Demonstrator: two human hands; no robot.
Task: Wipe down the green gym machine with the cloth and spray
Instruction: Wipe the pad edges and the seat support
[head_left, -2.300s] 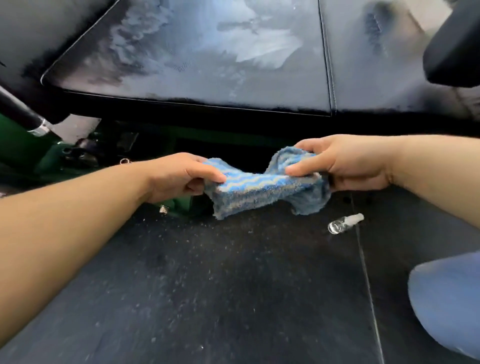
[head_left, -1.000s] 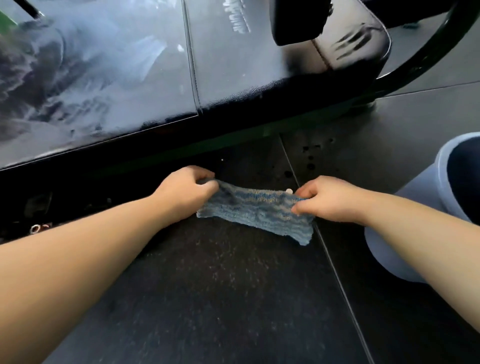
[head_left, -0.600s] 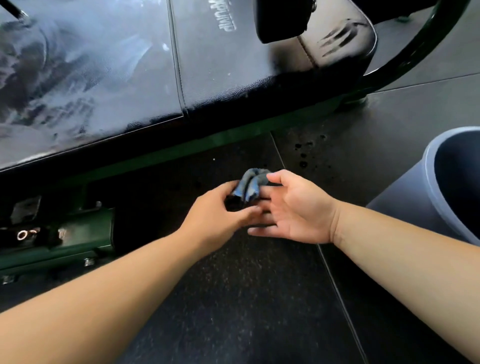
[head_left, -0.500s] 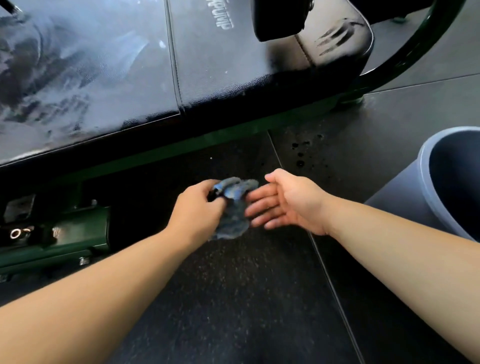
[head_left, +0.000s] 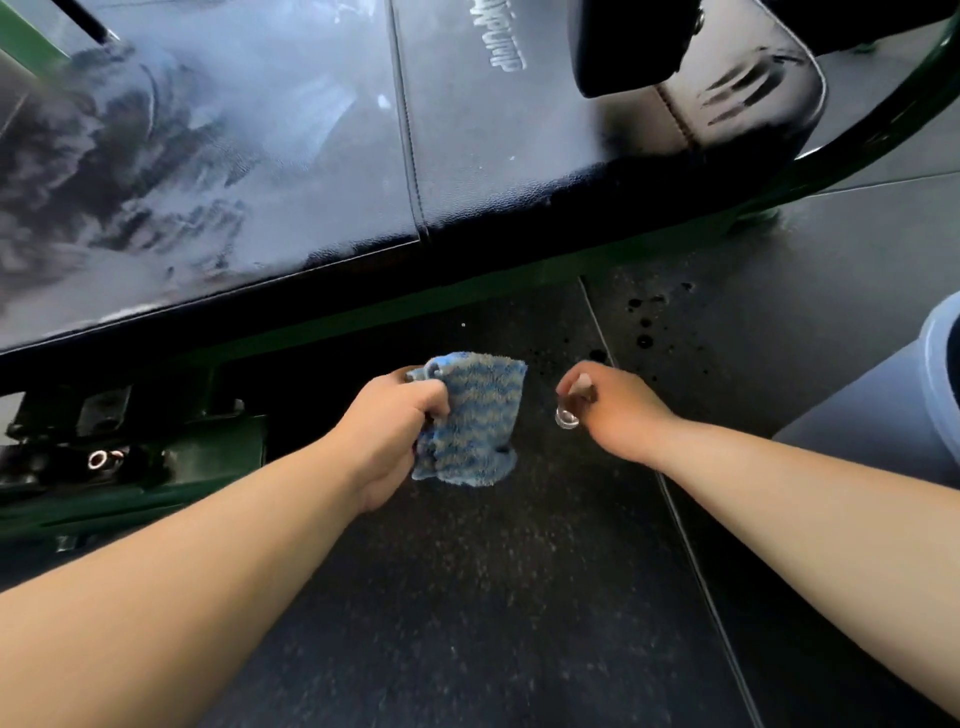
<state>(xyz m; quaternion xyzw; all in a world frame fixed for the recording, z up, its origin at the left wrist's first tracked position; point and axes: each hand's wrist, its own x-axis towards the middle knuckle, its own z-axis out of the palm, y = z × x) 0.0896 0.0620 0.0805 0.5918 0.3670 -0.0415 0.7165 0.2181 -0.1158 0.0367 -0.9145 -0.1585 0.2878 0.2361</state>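
My left hand grips a folded blue and grey striped cloth, which hangs above the dark rubber floor. To its right, my right hand closes around a small clear spray bottle just over the floor; only its white top and round end show. The green gym machine's frame runs beneath a black padded bench whose surface carries wet, smeared streaks. Both hands are below the bench's front edge.
A black pad hangs over the bench at upper right, and a curved green tube arcs down to the floor. Green brackets and bolts sit at lower left. My blue-clad knee is at the right edge.
The cloth, stretched between both hands a second ago, got bunched into my left hand alone. My right hand let go, moved right and closed on the spray bottle.
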